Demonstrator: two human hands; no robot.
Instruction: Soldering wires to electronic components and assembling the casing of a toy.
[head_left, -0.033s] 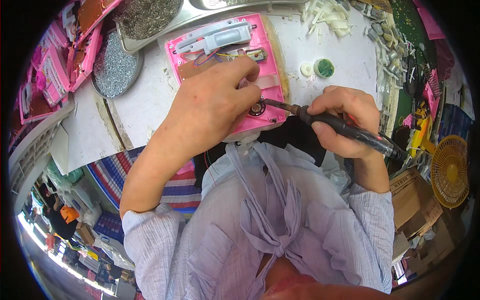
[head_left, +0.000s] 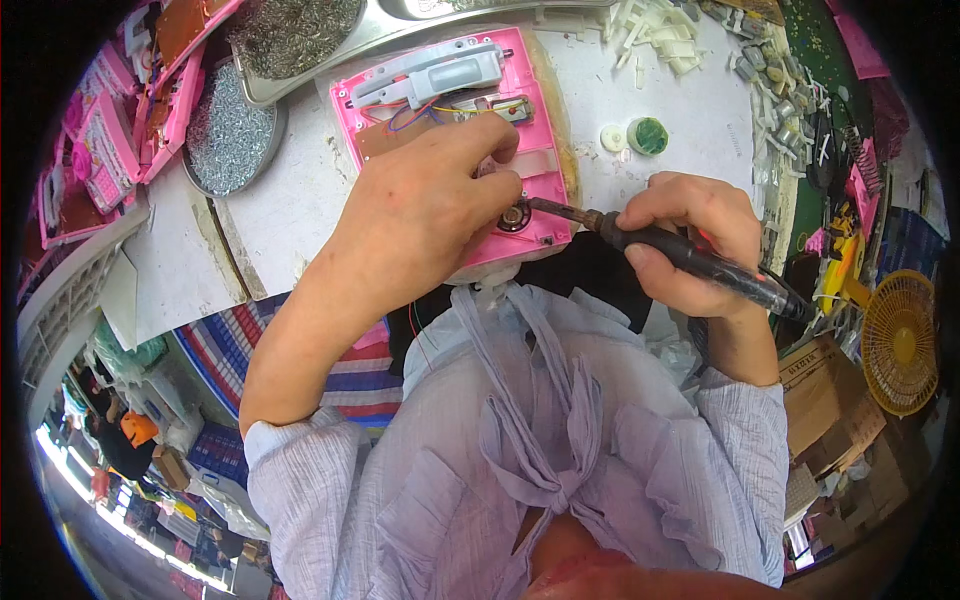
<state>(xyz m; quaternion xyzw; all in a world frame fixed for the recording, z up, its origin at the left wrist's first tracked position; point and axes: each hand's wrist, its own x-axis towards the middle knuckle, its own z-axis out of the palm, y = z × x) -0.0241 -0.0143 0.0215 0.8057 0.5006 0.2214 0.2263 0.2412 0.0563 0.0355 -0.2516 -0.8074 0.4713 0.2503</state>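
Note:
An open pink plastic casing (head_left: 545,188) lies on the table before me, holding a white plastic part (head_left: 455,75), a brown board (head_left: 383,140), thin coloured wires and a small round speaker (head_left: 515,216). Across the casing reaches my left hand (head_left: 430,190), thumb and forefinger pinched just above the speaker; whatever sits between them is hidden. My right hand (head_left: 705,225) grips a soldering iron (head_left: 690,260) by its black handle. The iron's metal tip points left, close to the left fingertips and the speaker's edge.
A round dish of small screws (head_left: 232,130) and a metal tray (head_left: 390,35) with tangled metal wire lie beyond the left arm. Right of the casing are a green-topped little pot (head_left: 647,136), a white disc (head_left: 612,138) and loose white pieces (head_left: 660,40). Pink casings (head_left: 110,160) pile up far left.

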